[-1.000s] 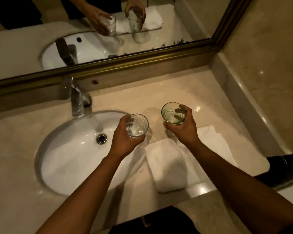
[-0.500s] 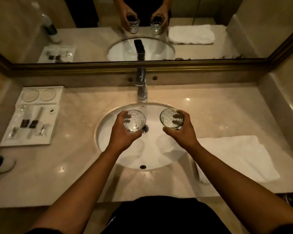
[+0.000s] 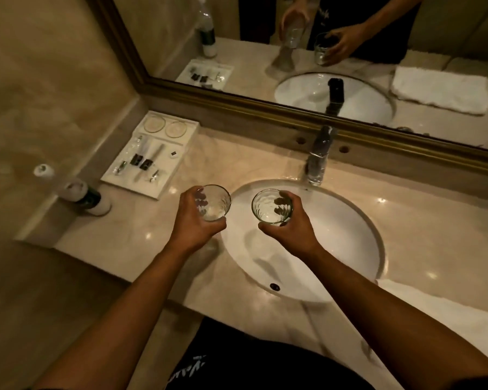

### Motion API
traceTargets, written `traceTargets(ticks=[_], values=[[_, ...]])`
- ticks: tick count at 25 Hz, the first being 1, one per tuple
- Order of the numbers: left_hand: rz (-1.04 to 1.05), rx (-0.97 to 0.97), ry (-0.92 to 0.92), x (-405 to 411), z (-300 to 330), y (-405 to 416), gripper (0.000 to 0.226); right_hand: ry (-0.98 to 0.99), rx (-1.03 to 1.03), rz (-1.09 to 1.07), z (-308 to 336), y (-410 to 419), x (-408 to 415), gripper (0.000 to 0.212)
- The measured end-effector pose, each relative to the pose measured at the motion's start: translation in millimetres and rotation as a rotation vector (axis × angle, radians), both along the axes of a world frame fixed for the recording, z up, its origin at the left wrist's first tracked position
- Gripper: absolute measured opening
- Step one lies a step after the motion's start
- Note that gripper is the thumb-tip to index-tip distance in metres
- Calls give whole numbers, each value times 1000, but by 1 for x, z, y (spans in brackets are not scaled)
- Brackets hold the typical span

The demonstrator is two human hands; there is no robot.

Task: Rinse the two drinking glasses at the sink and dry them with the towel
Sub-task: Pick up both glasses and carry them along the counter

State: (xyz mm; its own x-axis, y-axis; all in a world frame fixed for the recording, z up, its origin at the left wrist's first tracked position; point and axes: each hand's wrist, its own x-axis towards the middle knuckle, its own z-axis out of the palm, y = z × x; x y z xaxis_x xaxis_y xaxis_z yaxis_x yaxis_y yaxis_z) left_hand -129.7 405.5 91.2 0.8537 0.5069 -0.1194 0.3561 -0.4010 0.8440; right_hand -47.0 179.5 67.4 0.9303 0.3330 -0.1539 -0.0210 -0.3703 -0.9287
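Left hand: the left hand (image 3: 193,220) has its fingers curled round the left glass (image 3: 213,203), thumb on the near side, fingertips showing through the wall.
Right hand: the right hand (image 3: 289,225) wraps the right glass (image 3: 271,206) the same way, fingers on the far wall.
Left glass: upright, held above the marble counter (image 3: 237,161), just left of the basin rim.
Right glass: upright, held over the left part of the sink (image 3: 335,229).
Towel: the white towel (image 3: 448,308) lies folded on the counter right of the sink, partly cut off by the picture's edge.
Faucet: the chrome faucet (image 3: 317,159) stands behind the basin, well apart from both glasses; no water is seen running.
Surroundings: a white amenity tray (image 3: 152,159) sits at the far left of the counter, with a bottle (image 3: 88,197) near its front corner beside the wall. The mirror (image 3: 293,52) with a gilt frame runs behind and reflects hands, glasses and towel.
In the way: nothing lies between the right glass and the basin.
Change from half a second ago: both glasses sat centred over the basin; now they are further left, the left one past the rim over the counter. Grips are unchanged.
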Motion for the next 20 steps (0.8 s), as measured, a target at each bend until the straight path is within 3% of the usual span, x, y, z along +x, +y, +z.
traceTargets(ticks=[11,20], values=[[8,100,26,39,10,172,102,6,-42,-30,8,161,15,93],[70,118,83,102,2,261,94,7,-73,-69,13,279,54,93]])
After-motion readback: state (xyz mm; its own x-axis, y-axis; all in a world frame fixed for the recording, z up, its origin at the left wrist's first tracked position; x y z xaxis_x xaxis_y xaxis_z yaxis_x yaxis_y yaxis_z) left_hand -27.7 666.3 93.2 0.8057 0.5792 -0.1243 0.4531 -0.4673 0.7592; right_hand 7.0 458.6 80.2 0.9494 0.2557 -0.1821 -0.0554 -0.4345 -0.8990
